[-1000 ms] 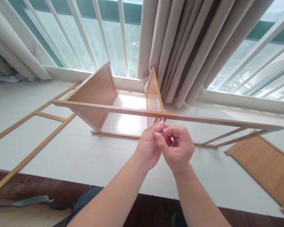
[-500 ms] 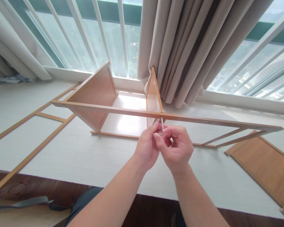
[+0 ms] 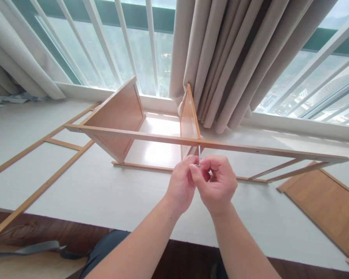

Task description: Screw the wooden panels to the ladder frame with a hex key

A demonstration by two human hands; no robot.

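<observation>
A silver hex key (image 3: 199, 154) stands with its long arm up against the underside edge of a long wooden rail (image 3: 238, 147), where an upright shelf panel (image 3: 189, 116) joins it. My right hand (image 3: 218, 180) is closed, pinching the bent short end of the key between thumb and index finger. Pressed close beside it, my left hand (image 3: 182, 184) is closed as well, its fingertips at the key; the far side of its grip is hidden. A larger wooden panel (image 3: 116, 112) stands at the left part of the same frame.
A separate wooden ladder-like frame (image 3: 65, 144) lies on the white surface (image 3: 84, 193) at left. Another wooden panel (image 3: 325, 205) lies at right. Behind are curtains (image 3: 221, 58) and a barred window (image 3: 110, 50). A grey strap (image 3: 31, 248) is at lower left.
The left fingers have shifted slightly downward along the key. The key stays at the same joint, and the view has moved very little.
</observation>
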